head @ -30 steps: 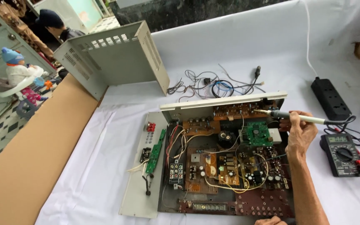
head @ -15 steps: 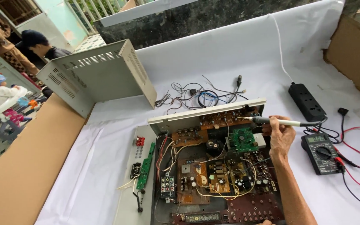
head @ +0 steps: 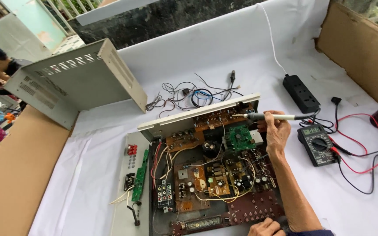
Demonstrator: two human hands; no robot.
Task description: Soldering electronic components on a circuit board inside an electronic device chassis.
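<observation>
Right hand [head: 277, 133], fingers closed round the pale handle of a soldering iron [head: 270, 116], which it holds nearly level with the tip pointing to the person's left. The tip lies at the upper edge of the brown circuit board [head: 217, 118] that stands along the rear wall of the open amplifier chassis [head: 130, 205]; whether it touches the board cannot be told. Just below the hand sits a small green circuit board [head: 240, 139]. The left hand [head: 265, 228] shows only in part at the bottom edge, by the chassis front, fingers curled; what it grips, if anything, cannot be told.

To the right of the chassis a multimeter [head: 318, 143] lies on the white cloth [head: 92, 175] with red and black test leads [head: 359, 146], and a black power strip [head: 300, 92] lies beyond it. The removed metal cover [head: 75, 81] stands at far left; loose wires [head: 193, 94] lie behind the chassis.

Judged from the pose, the step in hand is bringing the tip to a joint on the rear board. Further work there calls for a steady wrist and a tip kept away from the neighbouring wiring.
</observation>
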